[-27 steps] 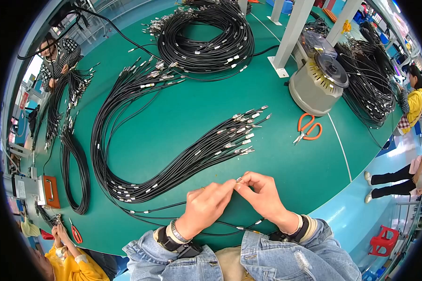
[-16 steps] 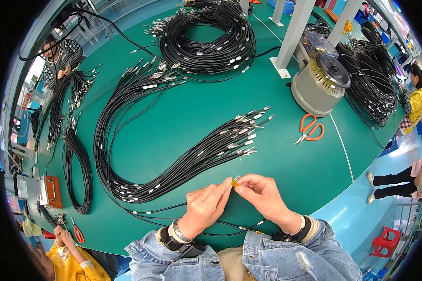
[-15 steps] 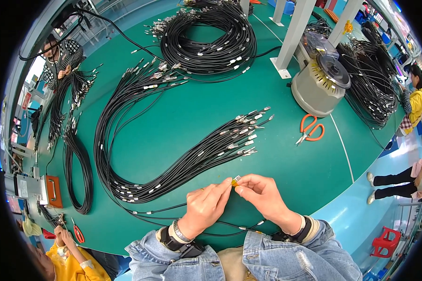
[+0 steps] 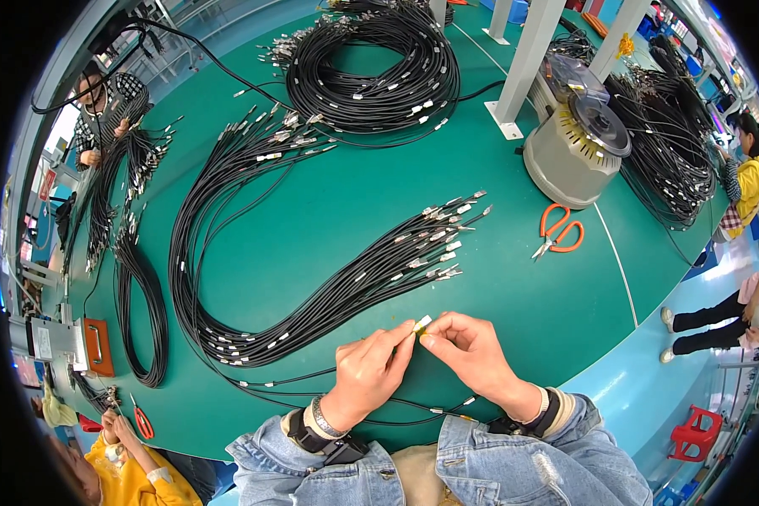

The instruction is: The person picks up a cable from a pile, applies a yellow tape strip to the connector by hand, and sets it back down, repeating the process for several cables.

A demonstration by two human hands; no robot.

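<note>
At the near side of the green table (image 4: 523, 295), my left hand (image 4: 367, 371) and my right hand (image 4: 474, 358) meet fingertip to fingertip. Both pinch a small yellow-and-white piece (image 4: 422, 325) whose kind is too small to make out. Behind my left wrist, a few loose black cables (image 4: 299, 375) with white tags pass toward my hands and under them. Just beyond my fingers lies a thick bundle of black cables (image 4: 337, 299), its metal-tipped ends fanned out to the right.
A large coil of black cables (image 4: 438, 76) lies at the far side. To the right are orange-handled scissors (image 4: 558, 232) and a round grey machine (image 4: 578, 156) beside metal posts (image 4: 527, 76). Co-workers handle cables at the left; another looped bundle (image 4: 148, 312) lies there.
The small piece has turned slightly between my fingertips, showing a whiter face. My hands have otherwise stayed nearly in place. At the far left a co-worker's hands have moved apart.
</note>
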